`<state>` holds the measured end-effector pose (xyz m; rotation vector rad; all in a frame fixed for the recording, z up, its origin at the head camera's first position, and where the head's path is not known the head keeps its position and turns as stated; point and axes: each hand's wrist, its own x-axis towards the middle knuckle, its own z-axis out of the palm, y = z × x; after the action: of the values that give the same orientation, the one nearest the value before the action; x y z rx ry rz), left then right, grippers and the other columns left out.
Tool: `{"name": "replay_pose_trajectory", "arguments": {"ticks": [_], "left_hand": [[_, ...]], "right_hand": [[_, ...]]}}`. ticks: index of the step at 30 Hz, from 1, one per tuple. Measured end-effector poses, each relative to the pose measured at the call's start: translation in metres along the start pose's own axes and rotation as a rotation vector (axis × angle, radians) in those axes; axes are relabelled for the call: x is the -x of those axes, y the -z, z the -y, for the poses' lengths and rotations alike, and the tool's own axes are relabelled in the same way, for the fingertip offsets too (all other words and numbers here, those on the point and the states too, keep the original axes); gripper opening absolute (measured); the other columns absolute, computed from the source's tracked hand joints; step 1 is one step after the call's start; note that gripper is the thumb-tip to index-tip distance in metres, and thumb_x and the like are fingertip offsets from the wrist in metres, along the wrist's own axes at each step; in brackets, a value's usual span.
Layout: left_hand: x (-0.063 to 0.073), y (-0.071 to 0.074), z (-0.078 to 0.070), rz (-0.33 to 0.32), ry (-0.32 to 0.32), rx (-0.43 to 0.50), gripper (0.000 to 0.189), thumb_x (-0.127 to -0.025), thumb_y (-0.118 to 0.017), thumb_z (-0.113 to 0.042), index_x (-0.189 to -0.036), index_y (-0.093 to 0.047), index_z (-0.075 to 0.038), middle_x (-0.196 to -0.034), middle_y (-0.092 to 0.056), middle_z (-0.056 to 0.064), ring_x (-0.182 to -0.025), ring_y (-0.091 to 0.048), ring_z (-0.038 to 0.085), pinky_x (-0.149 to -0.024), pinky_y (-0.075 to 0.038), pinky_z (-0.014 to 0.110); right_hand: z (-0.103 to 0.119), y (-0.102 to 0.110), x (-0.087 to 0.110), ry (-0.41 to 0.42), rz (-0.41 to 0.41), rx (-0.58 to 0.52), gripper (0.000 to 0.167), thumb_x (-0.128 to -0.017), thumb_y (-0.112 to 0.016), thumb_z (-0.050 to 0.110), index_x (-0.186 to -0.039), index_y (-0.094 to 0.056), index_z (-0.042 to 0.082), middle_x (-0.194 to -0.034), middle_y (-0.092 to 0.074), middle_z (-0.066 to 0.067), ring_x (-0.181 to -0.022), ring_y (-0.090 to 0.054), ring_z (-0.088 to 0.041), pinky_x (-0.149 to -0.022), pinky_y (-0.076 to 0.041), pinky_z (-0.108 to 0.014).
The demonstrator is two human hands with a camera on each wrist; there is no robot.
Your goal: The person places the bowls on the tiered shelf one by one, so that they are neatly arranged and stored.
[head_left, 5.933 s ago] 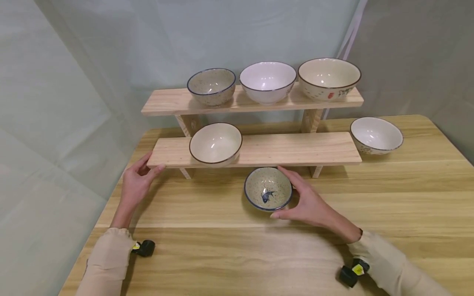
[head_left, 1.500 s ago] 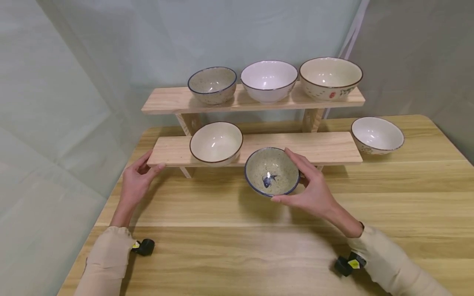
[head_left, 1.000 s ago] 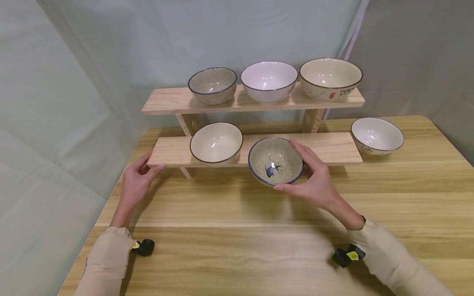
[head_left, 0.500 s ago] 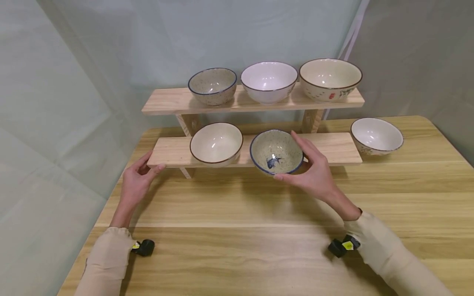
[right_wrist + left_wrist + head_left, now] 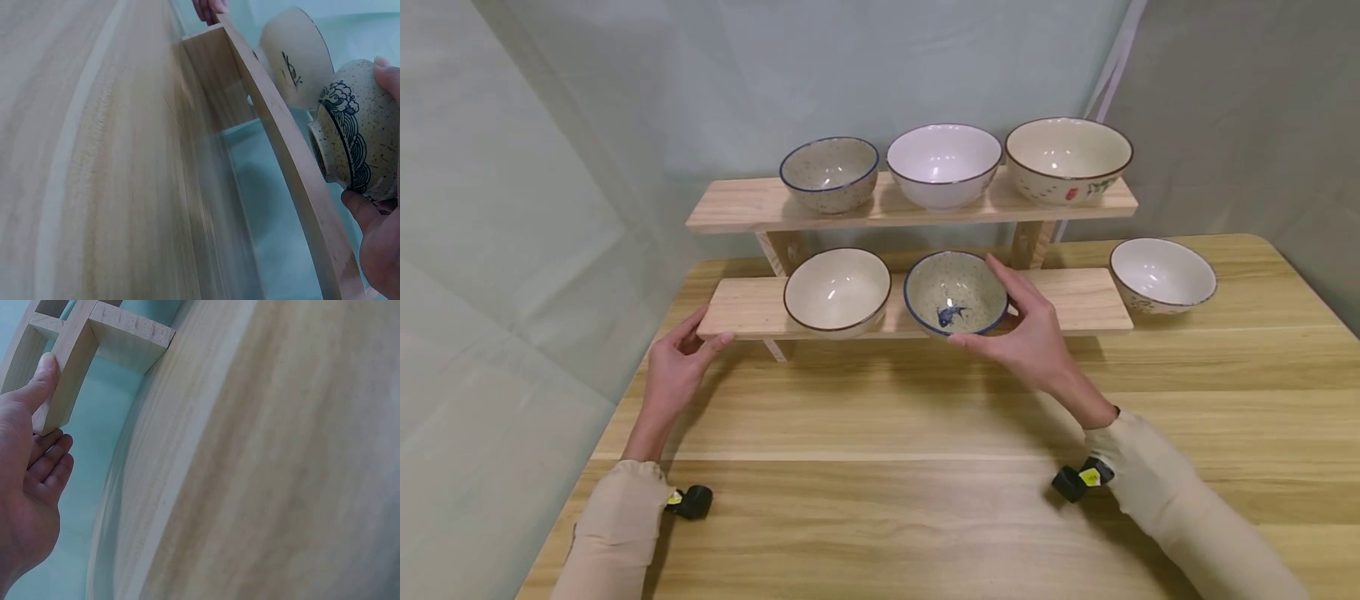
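Observation:
My right hand [image 5: 1032,343] grips a small speckled bowl [image 5: 953,283] with a blue rim and a blue fish inside, thumb at the near side and fingers round the right. It hangs over the lower board [image 5: 1045,300] of a two-tier wooden shelf, right of a cream bowl [image 5: 837,292] with a brown rim. The right wrist view shows blue patterns on the speckled bowl [image 5: 365,125], its foot close over the board's edge. At the board's left end, my left hand [image 5: 676,371] pinches the wood, thumb [image 5: 45,369] on one face and fingers around the other.
On the upper board [image 5: 737,204] stand a speckled bowl [image 5: 831,175], a white bowl [image 5: 943,167] and a large cream bowl [image 5: 1067,162]. Another white bowl [image 5: 1163,275] sits on the wooden table [image 5: 880,500] right of the shelf. A cloth wall [image 5: 880,67] rises behind.
My right hand has lifted the speckled fish bowl from the table before the shelf, up and back over the lower board beside the cream bowl. My left hand keeps its hold on the shelf.

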<state>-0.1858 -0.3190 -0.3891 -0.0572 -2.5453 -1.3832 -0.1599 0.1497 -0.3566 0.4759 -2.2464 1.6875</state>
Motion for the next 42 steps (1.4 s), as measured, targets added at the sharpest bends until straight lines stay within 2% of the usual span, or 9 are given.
{"name": "replay_pose_trajectory", "arguments": {"ticks": [10, 18, 24, 32, 42], "left_hand": [[0.0, 0.0, 0.0, -0.01, 0.003, 0.006, 0.068, -0.099, -0.074, -0.027, -0.156, -0.045, -0.004, -0.14, -0.058, 0.028, -0.11, -0.06, 0.0, -0.081, -0.048, 0.009], [-0.001, 0.001, -0.001, -0.009, 0.007, 0.011, 0.068, -0.099, -0.075, -0.026, -0.156, -0.045, -0.005, -0.141, -0.057, 0.028, -0.112, -0.06, 0.003, -0.081, -0.048, 0.008], [0.0, 0.001, -0.002, -0.006, 0.007, 0.02, 0.068, -0.099, -0.075, -0.026, -0.156, -0.045, -0.004, -0.14, -0.057, 0.029, -0.109, -0.059, -0.002, -0.081, -0.049, 0.009], [0.001, 0.001, -0.002, -0.013, 0.012, 0.001, 0.067, -0.099, -0.074, -0.028, -0.155, -0.046, -0.005, -0.141, -0.058, 0.027, -0.111, -0.059, 0.001, -0.082, -0.047, 0.008], [0.0, 0.0, 0.0, -0.008, 0.0, -0.001, 0.067, -0.1, -0.074, -0.027, -0.156, -0.045, -0.003, -0.14, -0.058, 0.028, -0.113, -0.06, 0.003, -0.082, -0.048, 0.008]], "right_hand": [[-0.004, -0.004, -0.009, 0.008, -0.017, 0.001, 0.104, -0.07, -0.096, 0.002, -0.158, -0.042, 0.006, -0.151, -0.049, -0.014, -0.132, -0.049, -0.029, -0.105, -0.048, -0.045], [-0.007, -0.007, -0.015, 0.002, -0.021, -0.006, 0.103, -0.071, -0.096, 0.002, -0.159, -0.042, 0.005, -0.148, -0.049, -0.016, -0.131, -0.051, -0.031, -0.104, -0.049, -0.042], [-0.006, -0.009, -0.016, -0.042, -0.019, 0.002, 0.102, -0.072, -0.096, 0.006, -0.159, -0.041, 0.004, -0.15, -0.047, -0.018, -0.131, -0.051, -0.034, -0.099, -0.052, -0.042], [-0.004, -0.01, -0.018, -0.085, 0.001, 0.007, 0.102, -0.076, -0.095, 0.011, -0.16, -0.039, 0.007, -0.151, -0.045, -0.018, -0.13, -0.052, -0.035, -0.094, -0.055, -0.036], [-0.001, -0.009, -0.016, -0.088, 0.023, 0.068, 0.102, -0.078, -0.093, 0.014, -0.161, -0.034, 0.003, -0.156, -0.04, -0.021, -0.137, -0.044, -0.038, -0.105, -0.047, -0.05]]}}
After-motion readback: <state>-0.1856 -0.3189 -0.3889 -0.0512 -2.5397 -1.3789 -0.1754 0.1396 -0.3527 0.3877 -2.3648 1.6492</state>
